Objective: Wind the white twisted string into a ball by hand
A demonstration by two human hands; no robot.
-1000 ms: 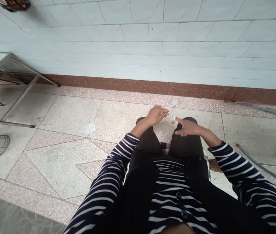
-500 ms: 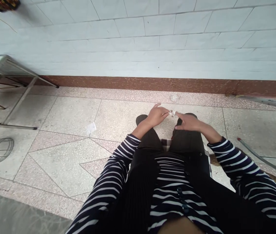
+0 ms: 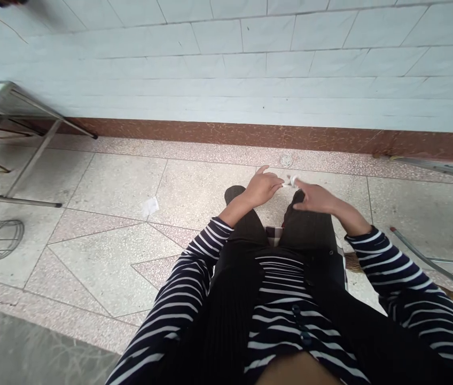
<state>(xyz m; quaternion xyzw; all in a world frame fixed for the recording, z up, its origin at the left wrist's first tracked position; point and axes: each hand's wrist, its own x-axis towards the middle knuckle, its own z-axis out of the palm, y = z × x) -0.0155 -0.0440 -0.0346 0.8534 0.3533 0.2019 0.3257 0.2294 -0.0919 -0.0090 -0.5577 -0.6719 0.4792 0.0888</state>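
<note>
Just above my knees, my left hand (image 3: 264, 188) pinches one end of a small, thin white strand (image 3: 289, 185) between thumb and forefinger. My right hand (image 3: 318, 199) is at the other end, where a bunched white part sits at its forefinger tip. Its thumb stands apart, lower down. The strand spans the short gap between both hands. Whether it is thread, cord or a strip is too small and blurred to tell. Below it are my dark trouser legs (image 3: 246, 222).
A metal-legged table (image 3: 34, 160) stands at the left, with a wire rack (image 3: 2, 239) in front. A white scrap of paper (image 3: 150, 206) lies on the tiled floor. Beyond my hands is a round drain (image 3: 286, 160) by the tiled wall (image 3: 226, 64). Metal legs (image 3: 422, 254) are at right.
Both hands have shifted slightly right with the white strand between them. The bunched white part at my right forefinger now stands out more and sits a little higher.
</note>
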